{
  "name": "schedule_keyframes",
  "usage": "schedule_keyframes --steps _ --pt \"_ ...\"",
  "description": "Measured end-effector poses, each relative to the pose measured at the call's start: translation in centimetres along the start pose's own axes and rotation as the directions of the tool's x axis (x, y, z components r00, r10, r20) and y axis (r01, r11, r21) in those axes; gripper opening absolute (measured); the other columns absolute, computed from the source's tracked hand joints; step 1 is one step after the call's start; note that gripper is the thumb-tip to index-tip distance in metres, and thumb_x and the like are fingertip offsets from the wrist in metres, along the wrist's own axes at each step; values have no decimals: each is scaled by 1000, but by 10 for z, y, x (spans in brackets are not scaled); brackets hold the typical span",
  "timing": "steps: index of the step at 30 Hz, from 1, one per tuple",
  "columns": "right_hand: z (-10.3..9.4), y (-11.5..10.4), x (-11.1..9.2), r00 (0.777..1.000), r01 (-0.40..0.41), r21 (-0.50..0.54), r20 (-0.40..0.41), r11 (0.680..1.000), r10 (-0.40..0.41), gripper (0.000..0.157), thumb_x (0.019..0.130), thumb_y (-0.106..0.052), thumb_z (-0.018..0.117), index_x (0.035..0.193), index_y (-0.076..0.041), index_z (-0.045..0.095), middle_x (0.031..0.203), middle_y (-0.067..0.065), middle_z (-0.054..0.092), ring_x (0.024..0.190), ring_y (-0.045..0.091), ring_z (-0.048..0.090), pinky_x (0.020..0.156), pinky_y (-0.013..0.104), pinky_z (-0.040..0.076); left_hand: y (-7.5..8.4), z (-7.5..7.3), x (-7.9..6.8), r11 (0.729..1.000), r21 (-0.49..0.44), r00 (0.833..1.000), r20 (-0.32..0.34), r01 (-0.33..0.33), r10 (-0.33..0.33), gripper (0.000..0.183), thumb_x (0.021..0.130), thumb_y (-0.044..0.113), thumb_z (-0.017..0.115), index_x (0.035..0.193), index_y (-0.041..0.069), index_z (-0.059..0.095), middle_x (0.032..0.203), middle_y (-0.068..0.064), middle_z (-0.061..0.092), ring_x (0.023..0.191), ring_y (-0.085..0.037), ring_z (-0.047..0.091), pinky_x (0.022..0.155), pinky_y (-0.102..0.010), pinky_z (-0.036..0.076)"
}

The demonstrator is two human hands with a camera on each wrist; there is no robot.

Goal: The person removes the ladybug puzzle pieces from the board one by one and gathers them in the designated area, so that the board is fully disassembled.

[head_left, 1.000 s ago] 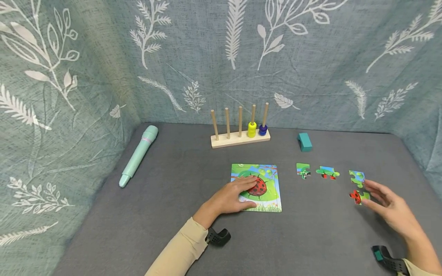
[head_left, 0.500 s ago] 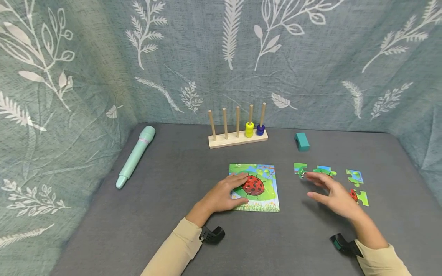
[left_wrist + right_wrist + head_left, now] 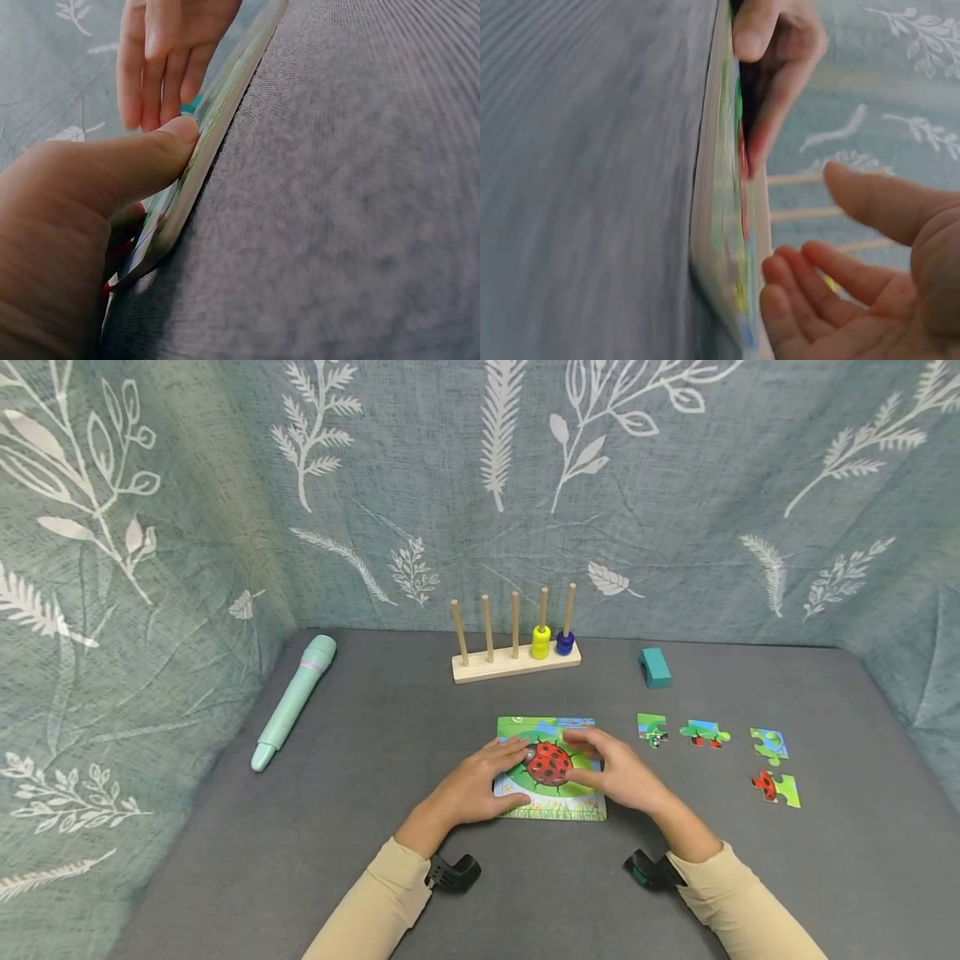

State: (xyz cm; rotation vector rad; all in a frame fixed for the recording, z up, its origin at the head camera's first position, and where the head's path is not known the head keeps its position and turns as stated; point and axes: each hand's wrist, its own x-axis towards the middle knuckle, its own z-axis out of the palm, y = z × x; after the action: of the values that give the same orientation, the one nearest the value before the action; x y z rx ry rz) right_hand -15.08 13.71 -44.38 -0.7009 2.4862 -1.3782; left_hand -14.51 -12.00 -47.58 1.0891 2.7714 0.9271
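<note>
A square ladybug jigsaw puzzle (image 3: 558,806) lies flat on the dark table in the head view. On its left part rests my left hand (image 3: 480,783), fingers spread over the picture and thumb by the front edge. In the left wrist view, that thumb (image 3: 150,161) lies along the board's rim. My right hand (image 3: 618,768) is over the puzzle's right side with nothing in its grasp. The right wrist view shows its fingers (image 3: 840,277) loosely bent and apart from the board. Loose puzzle pieces lie to the right: a green one (image 3: 652,727), one with blue sky (image 3: 705,735), and others.
Farther right are a blue-green corner piece (image 3: 770,743) and a red-and-green piece (image 3: 786,789). A wooden peg stacker (image 3: 517,667) with yellow and blue beads stands behind the puzzle. A teal block (image 3: 656,668) sits at back right, a mint toy microphone (image 3: 294,702) at left.
My right hand has swept left from the loose pieces at the far right to above the puzzle. The pieces stay on the table. My left hand keeps its place on the puzzle.
</note>
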Motion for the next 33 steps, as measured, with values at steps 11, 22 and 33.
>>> schedule_keyframes --steps 11,22,33 --pt "21 6 6 998 52 -205 -34 977 -60 57 80 -14 76 130 1 52 127 16 54 112 31 55 93 48 49 -2 0 1 997 8 997 -43 -71 71 65 84 36 71 134 -1 53 141 -15 49 135 -27 41 119 -38 27" --pt "25 9 5 995 99 -266 -4 959 -104 55 82 -14 74 130 0 51 125 15 51 110 28 53 90 46 49 0 -2 1 999 0 999 -5 -37 37 65 84 35 71 136 1 51 144 -13 46 137 -26 39 119 -39 27" --pt "25 8 4 996 89 -235 -4 968 -92 49 81 -12 75 123 2 54 128 16 48 118 32 49 96 49 47 -1 -1 1 1000 -8 1000 -1 -27 27 66 84 34 72 136 1 51 145 -13 45 137 -26 39 118 -40 28"
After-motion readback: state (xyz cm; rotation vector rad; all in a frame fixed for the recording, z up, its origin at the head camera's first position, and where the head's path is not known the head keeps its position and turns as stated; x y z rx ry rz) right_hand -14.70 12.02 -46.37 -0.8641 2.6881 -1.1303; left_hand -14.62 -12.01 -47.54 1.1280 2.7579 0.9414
